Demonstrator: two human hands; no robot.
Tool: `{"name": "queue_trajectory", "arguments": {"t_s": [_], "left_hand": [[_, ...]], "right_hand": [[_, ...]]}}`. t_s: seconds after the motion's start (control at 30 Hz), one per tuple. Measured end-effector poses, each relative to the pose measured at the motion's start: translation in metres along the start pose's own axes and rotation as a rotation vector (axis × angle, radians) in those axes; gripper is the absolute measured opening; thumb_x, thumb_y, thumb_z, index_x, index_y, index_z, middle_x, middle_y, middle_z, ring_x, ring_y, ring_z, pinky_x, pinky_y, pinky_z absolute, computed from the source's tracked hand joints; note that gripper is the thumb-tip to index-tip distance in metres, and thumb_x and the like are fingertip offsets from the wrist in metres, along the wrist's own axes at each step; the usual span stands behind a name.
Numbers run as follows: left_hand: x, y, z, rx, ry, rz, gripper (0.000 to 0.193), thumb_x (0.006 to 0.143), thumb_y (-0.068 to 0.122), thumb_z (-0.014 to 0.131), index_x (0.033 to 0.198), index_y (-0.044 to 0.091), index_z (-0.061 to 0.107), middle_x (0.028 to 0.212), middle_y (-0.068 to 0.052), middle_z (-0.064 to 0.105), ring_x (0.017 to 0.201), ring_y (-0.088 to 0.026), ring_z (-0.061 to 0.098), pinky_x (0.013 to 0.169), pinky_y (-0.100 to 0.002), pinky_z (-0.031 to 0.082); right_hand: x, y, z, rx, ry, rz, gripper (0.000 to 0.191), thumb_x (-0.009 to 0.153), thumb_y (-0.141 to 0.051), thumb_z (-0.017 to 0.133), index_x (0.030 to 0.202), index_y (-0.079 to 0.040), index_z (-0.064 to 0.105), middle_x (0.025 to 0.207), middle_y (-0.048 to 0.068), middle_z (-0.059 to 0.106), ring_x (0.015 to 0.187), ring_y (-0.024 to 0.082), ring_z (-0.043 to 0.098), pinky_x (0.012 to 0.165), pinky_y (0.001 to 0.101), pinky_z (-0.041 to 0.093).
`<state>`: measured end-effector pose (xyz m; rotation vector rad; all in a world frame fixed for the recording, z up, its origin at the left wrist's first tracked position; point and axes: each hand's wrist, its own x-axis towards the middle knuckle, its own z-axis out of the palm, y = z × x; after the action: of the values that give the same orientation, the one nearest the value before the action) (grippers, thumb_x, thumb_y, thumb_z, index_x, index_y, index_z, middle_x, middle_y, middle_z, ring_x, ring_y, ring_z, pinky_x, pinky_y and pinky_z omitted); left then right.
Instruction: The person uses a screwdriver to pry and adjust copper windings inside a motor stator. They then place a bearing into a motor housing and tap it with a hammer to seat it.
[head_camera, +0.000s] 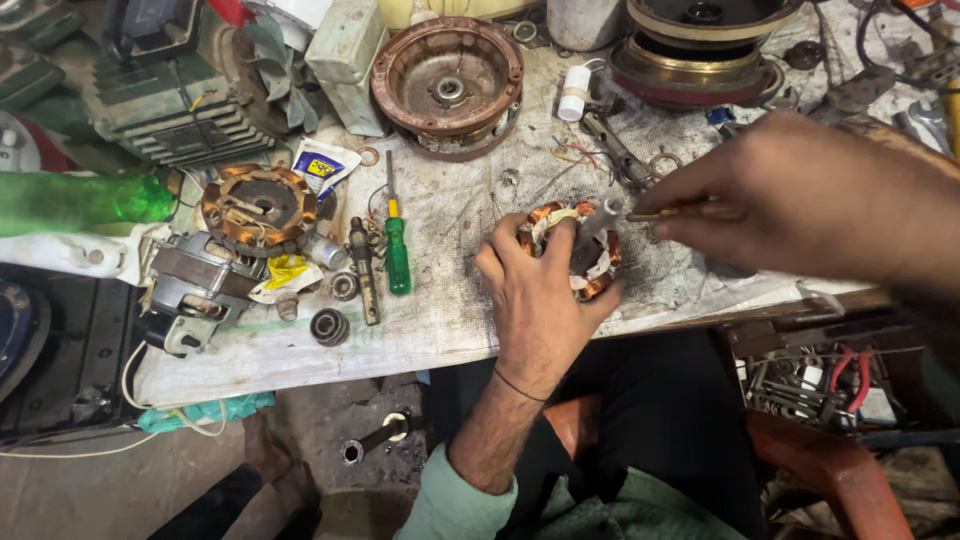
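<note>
The left hand (543, 300) is covering the lower part of the copper-wound stator (572, 250), hiding its near windings. The right hand (800, 195) is blurring at the fingers, and the thin tool (680, 213) it is pinching is too smeared to identify; its forearm is running off the right edge. The top edge is cutting off the round motor housing (700, 45).
</note>
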<state>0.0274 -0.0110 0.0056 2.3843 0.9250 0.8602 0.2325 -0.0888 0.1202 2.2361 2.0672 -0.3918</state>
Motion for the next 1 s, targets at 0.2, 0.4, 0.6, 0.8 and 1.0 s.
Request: {"name": "queue_trajectory", "arguments": {"t_s": [0.2, 0.4, 0.6, 0.8, 1.0], "left_hand": [[-0.002, -0.001, 0.001, -0.007, 0.011, -0.001, 0.074, 0.065, 0.04, 0.095, 0.125, 0.011, 0.064, 0.134, -0.029, 0.038, 0.122, -0.047, 0.036, 0.101, -0.056, 0.041], [-0.01, -0.009, -0.001, -0.13, 0.024, 0.044, 0.071, 0.061, 0.032, 0.095, 0.122, 0.015, 0.063, 0.14, -0.025, 0.037, 0.128, -0.046, 0.036, 0.106, -0.056, 0.038], [-0.019, -0.011, 0.006, -0.082, 0.187, 0.087, 0.062, 0.069, 0.016, 0.089, 0.126, 0.02, 0.065, 0.151, -0.022, 0.034, 0.136, -0.045, 0.035, 0.115, -0.054, 0.039], [-0.02, -0.013, 0.008, -0.106, 0.181, 0.061, 0.061, 0.069, 0.015, 0.088, 0.126, 0.019, 0.066, 0.15, -0.022, 0.034, 0.134, -0.045, 0.032, 0.113, -0.054, 0.038], [-0.02, -0.012, 0.006, -0.095, 0.2, 0.075, 0.057, 0.075, 0.028, 0.093, 0.123, 0.017, 0.066, 0.148, -0.024, 0.032, 0.134, -0.046, 0.03, 0.111, -0.056, 0.039]], "right_hand": [[0.021, 0.059, 0.029, 0.919, -0.117, -0.347, 0.029, 0.097, -0.017, 0.067, 0.121, -0.001, 0.074, 0.085, 0.009, 0.075, 0.065, 0.014, 0.068, 0.057, 0.0312, 0.055], [0.035, 0.048, 0.118, 1.675, -0.289, -0.381, 0.028, 0.096, -0.01, 0.068, 0.118, 0.007, 0.073, 0.067, 0.008, 0.065, 0.041, 0.005, 0.04, 0.031, 0.0195, 0.028], [0.004, 0.028, 0.146, 1.765, -0.127, -0.344, 0.029, 0.096, -0.01, 0.073, 0.118, 0.008, 0.074, 0.073, 0.01, 0.068, 0.048, 0.005, 0.047, 0.037, 0.0194, 0.032], [-0.027, 0.023, 0.116, 0.641, 0.462, -0.412, 0.021, 0.09, -0.019, 0.073, 0.109, -0.012, 0.077, 0.09, 0.001, 0.08, 0.06, 0.0, 0.067, 0.048, 0.0164, 0.05], [-0.067, -0.028, 0.1, 0.074, 0.728, -0.308, 0.031, 0.081, -0.015, 0.085, 0.111, -0.009, 0.079, 0.09, 0.005, 0.075, 0.065, 0.013, 0.069, 0.053, 0.0283, 0.054]]}}
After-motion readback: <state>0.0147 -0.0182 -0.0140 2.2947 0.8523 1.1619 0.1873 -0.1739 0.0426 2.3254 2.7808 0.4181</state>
